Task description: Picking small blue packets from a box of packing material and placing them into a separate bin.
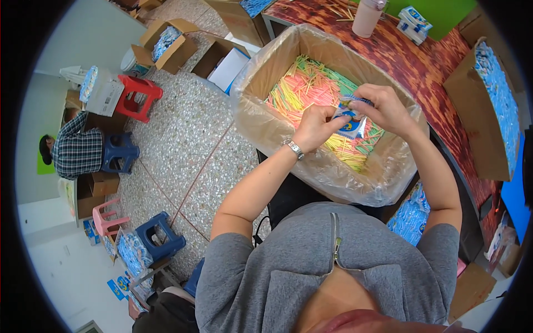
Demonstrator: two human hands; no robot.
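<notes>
Both my hands pinch a small blue-and-white printed plastic packet (351,126) above a large cardboard box (316,44) lined with a clear plastic bag. My left hand (318,127), with a metal watch on its wrist, grips the packet's left side. At the upper right edge, my right hand (387,109) has its thumb and fingers closed on the packet. Beneath them in the box lie many thin sticks (305,86) in pink, yellow, green and orange. Whether the packet is open or sealed cannot be made out.
A red-brown patterned table (411,61) curves behind the box, bearing a pale bottle (367,18) and a few packets (413,25). To the right stands a carton of blue packets (494,105). A co-worker (78,147) sits far left near a red stool (137,97) and blue stools (161,236).
</notes>
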